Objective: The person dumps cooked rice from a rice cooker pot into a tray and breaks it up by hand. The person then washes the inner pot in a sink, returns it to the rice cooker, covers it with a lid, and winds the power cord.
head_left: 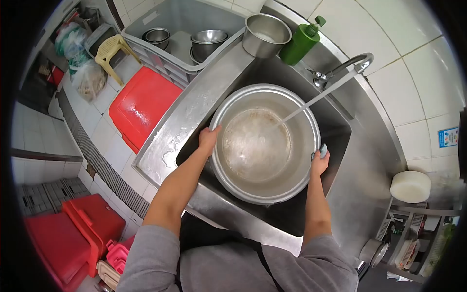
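Observation:
A large, wide metal pot sits in the sink basin, its inside bottom stained brown. Water runs from the curved faucet into it. My left hand grips the pot's left rim, with the other fingers partly hidden behind the wall. On the right side, my right hand is closed around a small pale-blue and dark sponge against the pot's outer rim. The underside of that hand's grip is hidden.
A green pump bottle and a smaller metal pot stand behind the sink. At the back left, a grey crate holds several metal bowls. A red lid lies left of the counter; a round white block is at right.

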`<action>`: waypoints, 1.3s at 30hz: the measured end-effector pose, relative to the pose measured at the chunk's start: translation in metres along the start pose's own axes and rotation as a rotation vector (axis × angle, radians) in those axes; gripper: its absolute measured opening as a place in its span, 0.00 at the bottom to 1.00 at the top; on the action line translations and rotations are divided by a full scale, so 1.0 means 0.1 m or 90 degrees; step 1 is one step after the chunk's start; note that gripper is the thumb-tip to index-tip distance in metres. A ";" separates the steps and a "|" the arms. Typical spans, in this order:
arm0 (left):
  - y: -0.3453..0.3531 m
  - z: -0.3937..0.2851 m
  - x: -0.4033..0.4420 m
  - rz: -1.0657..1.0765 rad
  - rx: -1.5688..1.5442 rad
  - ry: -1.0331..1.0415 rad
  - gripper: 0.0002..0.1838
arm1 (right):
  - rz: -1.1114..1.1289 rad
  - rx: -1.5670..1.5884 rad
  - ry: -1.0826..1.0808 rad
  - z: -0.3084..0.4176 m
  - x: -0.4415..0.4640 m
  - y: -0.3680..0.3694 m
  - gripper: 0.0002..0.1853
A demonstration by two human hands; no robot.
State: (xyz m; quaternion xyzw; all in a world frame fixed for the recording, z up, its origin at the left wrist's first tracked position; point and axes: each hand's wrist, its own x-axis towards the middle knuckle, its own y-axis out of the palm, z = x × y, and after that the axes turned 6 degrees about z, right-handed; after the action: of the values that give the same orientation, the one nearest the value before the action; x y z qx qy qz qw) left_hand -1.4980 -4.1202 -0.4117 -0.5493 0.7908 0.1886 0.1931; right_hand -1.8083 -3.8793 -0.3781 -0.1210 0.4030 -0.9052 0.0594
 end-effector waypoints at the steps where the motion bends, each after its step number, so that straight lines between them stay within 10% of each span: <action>1: -0.01 0.03 0.04 -0.003 0.002 -0.003 0.25 | 0.004 -0.001 0.002 0.13 -0.02 0.00 0.22; 3: -0.02 0.12 0.11 0.031 0.129 0.059 0.24 | -0.053 -0.342 -0.353 0.37 -0.05 0.03 0.27; 6: 0.11 0.10 0.13 -0.047 0.268 0.132 0.24 | 0.146 -0.294 -0.489 0.11 -0.01 0.67 0.30; 10: 0.31 -0.09 0.20 -0.080 0.367 0.130 0.26 | 0.046 -0.248 -0.113 -0.35 -0.72 1.95 0.27; 14: 0.44 -0.18 0.32 -0.065 0.319 0.144 0.26 | 0.434 -0.303 -0.584 0.48 -1.46 2.05 0.23; 19: 0.37 -0.02 0.53 0.067 0.135 0.162 0.23 | 0.356 -0.452 -0.561 1.09 -0.81 2.66 0.20; 22: 0.35 0.00 0.57 0.196 -0.099 0.140 0.21 | 0.460 -0.329 -0.544 0.99 -0.88 2.59 0.17; 29: 0.44 0.08 0.65 0.058 0.183 0.212 0.24 | 0.850 -0.168 -0.939 -0.13 -1.27 1.32 0.23; 37: 0.32 0.62 -0.30 -0.012 0.307 0.077 0.24 | 0.459 -0.294 -0.579 0.98 -0.66 2.66 0.16; 39: 0.21 0.21 -0.74 0.282 0.236 -0.367 0.33 | 0.413 -0.378 -0.476 1.06 -0.80 2.69 0.15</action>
State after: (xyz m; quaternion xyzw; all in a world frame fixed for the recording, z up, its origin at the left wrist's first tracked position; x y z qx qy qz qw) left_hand -1.4918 -4.0442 -0.3897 -0.2463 0.8240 0.2260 0.4576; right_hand -1.7001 -4.1188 -0.5232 -0.3141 0.6077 -0.5848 0.4359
